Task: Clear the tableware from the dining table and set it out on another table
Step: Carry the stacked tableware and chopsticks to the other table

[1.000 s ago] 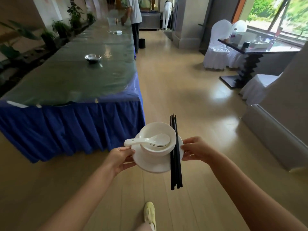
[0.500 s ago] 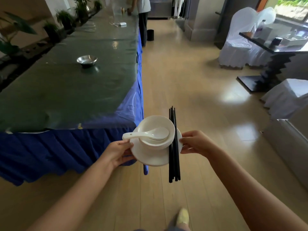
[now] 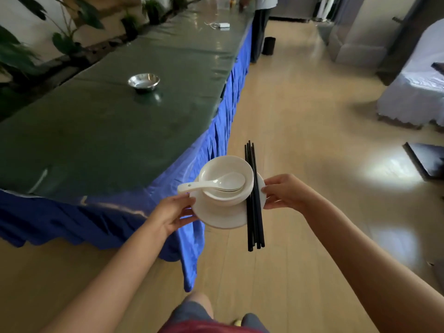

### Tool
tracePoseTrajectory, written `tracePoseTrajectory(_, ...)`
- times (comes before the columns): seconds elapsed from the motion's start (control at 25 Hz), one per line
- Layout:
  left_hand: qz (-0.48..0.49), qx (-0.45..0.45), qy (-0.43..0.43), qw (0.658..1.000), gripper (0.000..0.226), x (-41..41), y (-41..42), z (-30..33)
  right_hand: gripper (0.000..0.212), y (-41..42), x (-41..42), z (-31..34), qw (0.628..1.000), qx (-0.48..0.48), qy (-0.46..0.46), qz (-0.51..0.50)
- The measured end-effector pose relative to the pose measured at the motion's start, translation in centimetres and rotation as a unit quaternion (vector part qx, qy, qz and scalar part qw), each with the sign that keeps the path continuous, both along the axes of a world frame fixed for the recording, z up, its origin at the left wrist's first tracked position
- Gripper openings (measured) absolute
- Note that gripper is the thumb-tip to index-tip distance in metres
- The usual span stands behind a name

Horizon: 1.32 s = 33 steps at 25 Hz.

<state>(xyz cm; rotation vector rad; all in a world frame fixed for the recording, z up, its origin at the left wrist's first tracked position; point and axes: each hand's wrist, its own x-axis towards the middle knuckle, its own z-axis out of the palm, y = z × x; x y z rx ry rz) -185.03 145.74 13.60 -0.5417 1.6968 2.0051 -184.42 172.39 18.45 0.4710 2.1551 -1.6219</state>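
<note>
Two hands carry one stack of white tableware above the wooden floor (image 3: 300, 131), just right of the near corner of a long table (image 3: 120, 121) with a green top and blue skirt. A plate (image 3: 223, 217) is at the bottom, with a bowl (image 3: 225, 168) sitting on it. A white spoon (image 3: 213, 184) lies across the bowl, its scoop inside and its handle sticking out to the left past the rim. Black chopsticks (image 3: 255, 207) lie in a bundle along the plate's right side, touching the bowl and overhanging the plate at the near and far ends.

The left hand (image 3: 173, 213) is closed on the plate's left rim, thumb on top just below the spoon handle, fingers curled underneath. The right hand (image 3: 283, 192) pinches the right rim beside the chopsticks, thumb above, fingers below.

A steel bowl (image 3: 143, 81) sits far off on the table.
</note>
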Motion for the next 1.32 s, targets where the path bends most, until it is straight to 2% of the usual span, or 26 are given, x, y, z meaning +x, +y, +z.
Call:
tracePoseTrajectory(0.2,0.045,-0.009,0.000,0.999,0.020,-7.1,2.6,-0.1,0.019,2.4,-9.9,-0.6,0.999,-0.002,0.000,0.054)
tracePoseTrajectory(0.48,0.146,-0.006,0.003,0.989,0.021,-18.0,2.0,0.2,0.021,0.9,-24.2,-0.5,0.994,0.005,0.006,0.112)
tracePoseTrajectory(0.56,0.147,-0.004,0.001,0.989,0.021,-19.1,2.0,1.1,0.022,0.6,-25.6,0.2,0.992,-0.003,0.017,0.123)
tracePoseTrajectory(0.64,0.222,-0.017,-0.008,0.975,0.021,-25.1,0.4,1.2,0.022,-1.9,-34.6,0.5,0.984,-0.005,-0.013,0.177)
tracePoseTrajectory(0.84,0.261,-0.004,-0.004,0.965,0.017,-27.9,-0.4,2.1,0.022,-3.5,-39.7,0.4,0.977,-0.009,-0.002,0.215)
tracePoseTrajectory(1.16,0.443,0.013,-0.020,0.896,0.015,-32.4,-0.3,0.5,0.020,-9.4,-52.2,-0.8,0.920,-0.050,-0.036,0.388)
tracePoseTrajectory(1.32,0.518,0.035,-0.025,0.854,0.017,-33.8,-0.4,-0.2,0.020,-12.6,-56.5,-1.2,0.885,-0.034,-0.039,0.462)
